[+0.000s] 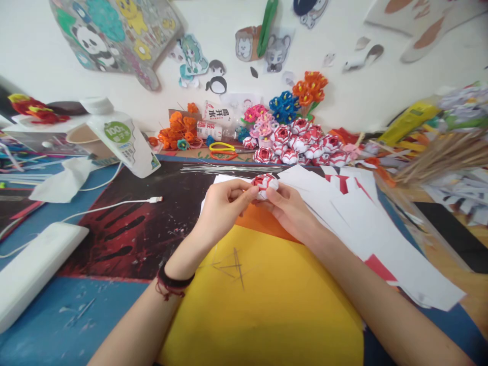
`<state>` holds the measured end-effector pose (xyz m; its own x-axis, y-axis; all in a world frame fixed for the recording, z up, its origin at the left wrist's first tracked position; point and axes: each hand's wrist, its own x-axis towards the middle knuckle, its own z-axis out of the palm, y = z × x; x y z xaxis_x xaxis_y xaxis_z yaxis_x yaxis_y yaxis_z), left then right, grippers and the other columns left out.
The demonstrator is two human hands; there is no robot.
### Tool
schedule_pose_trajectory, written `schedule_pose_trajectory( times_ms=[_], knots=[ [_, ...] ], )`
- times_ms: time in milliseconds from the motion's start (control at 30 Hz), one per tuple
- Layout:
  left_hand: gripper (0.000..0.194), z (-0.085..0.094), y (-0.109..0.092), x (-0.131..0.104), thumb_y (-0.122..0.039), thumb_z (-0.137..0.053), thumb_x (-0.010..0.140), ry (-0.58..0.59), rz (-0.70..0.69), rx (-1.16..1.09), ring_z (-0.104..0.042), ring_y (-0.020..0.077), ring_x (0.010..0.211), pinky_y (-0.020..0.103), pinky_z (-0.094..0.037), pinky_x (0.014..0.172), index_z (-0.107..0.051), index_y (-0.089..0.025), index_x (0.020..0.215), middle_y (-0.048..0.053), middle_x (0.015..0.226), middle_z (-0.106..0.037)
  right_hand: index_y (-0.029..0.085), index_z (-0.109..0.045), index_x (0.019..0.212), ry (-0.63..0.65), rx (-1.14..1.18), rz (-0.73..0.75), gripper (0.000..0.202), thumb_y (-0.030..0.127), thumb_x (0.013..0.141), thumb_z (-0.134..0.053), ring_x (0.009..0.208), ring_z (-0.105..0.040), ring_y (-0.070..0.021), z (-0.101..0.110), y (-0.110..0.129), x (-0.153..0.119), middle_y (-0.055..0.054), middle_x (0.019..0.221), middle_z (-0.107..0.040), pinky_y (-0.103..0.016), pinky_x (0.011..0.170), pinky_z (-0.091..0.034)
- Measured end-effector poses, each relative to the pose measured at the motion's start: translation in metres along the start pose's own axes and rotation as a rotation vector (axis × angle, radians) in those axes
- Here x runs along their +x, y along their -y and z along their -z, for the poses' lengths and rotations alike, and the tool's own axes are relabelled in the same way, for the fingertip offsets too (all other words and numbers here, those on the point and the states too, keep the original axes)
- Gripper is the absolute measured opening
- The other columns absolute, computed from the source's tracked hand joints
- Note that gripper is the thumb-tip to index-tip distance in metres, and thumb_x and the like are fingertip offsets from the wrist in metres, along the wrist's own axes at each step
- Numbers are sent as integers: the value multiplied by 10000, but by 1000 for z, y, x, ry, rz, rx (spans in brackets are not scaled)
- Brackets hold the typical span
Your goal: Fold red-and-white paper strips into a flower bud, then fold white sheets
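A red and white paper flower (264, 185) is held up between both hands, above the far part of an orange sheet (263, 218). My left hand (226, 203) pinches its left side with thumb and fingers. On the right side, my right hand (286, 206) grips it, the thumb on its front. Below the hands lies a yellow sheet (267, 300) with several thin dark sticks (237, 267) on it. White paper strips (358, 218) fan out to the right of my right hand.
Finished red and white flowers (297, 142) are heaped at the back. Thin wires (229, 169) lie before them. A white bottle (122, 134), a white power bank (41, 269) and a cable (114, 205) are on the left, a black phone-like slab (452, 236) on the right.
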<state>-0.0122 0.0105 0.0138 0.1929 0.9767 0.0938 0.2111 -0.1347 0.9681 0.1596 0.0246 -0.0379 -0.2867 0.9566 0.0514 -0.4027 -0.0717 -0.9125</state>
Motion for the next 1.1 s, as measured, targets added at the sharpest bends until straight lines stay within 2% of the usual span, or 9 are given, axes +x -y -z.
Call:
schedule_pose_trajectory(
  times_ms=[133, 333, 633, 733, 800, 1000, 1100],
  knots=[
    [271, -1, -4, -1, -416, -727, 825, 18, 34, -91, -428, 57, 466, 182, -304, 442, -695, -150, 780, -23, 559, -579, 222, -728, 991, 36, -7, -4, 336, 503, 813, -780, 927, -686, -201, 1, 1, 0, -53, 1026, -736, -387, 911, -563],
    [266, -3, -4, -3, -406, -707, 847, 12, -4, -6, -435, 65, 476, 197, -301, 450, -705, -142, 808, 3, 602, -635, 222, -735, 993, 21, 8, 7, 310, 463, 808, -799, 930, -682, -192, 1, -1, 1, -39, 997, -736, -366, 899, -563],
    [119, -8, 3, -8, -267, -597, 929, -103, -287, 433, -418, 82, 514, 222, -322, 552, -653, -177, 875, -54, 564, -540, 239, -730, 971, 27, 25, 9, 278, 453, 808, -801, 966, -683, -203, -1, 0, -1, -32, 1021, -737, -398, 935, -561],
    [142, -10, 7, -10, -272, -536, 958, -111, -341, 639, -443, 100, 514, 236, -311, 568, -625, -188, 886, -42, 578, -553, 243, -731, 948, 21, 39, 7, 241, 413, 799, -817, 976, -680, -202, -2, -2, 0, -24, 1019, -736, -396, 949, -561],
    [156, -10, 7, -11, -275, -516, 966, -115, -351, 692, -462, 110, 524, 244, -315, 578, -620, -192, 884, -33, 586, -564, 244, -733, 939, 28, 50, 9, 219, 394, 804, -817, 974, -679, -196, -2, -2, 0, -21, 1018, -736, -389, 955, -560],
    [152, 0, -4, -8, -310, -613, 930, -113, -271, 347, -465, 85, 505, 221, -351, 542, -664, -189, 853, -49, 559, -568, 235, -740, 963, 16, -2, 3, 302, 483, 801, -798, 912, -674, -188, 0, 1, -1, -34, 1015, -731, -358, 861, -582],
    [167, 4, -8, -7, -326, -638, 913, -120, -255, 316, -478, 85, 492, 221, -362, 530, -678, -183, 837, -49, 540, -560, 224, -741, 955, 19, -27, 1, 345, 514, 780, -805, 896, -670, -188, 1, 2, -1, -44, 1019, -729, -346, 819, -585]
  ],
)
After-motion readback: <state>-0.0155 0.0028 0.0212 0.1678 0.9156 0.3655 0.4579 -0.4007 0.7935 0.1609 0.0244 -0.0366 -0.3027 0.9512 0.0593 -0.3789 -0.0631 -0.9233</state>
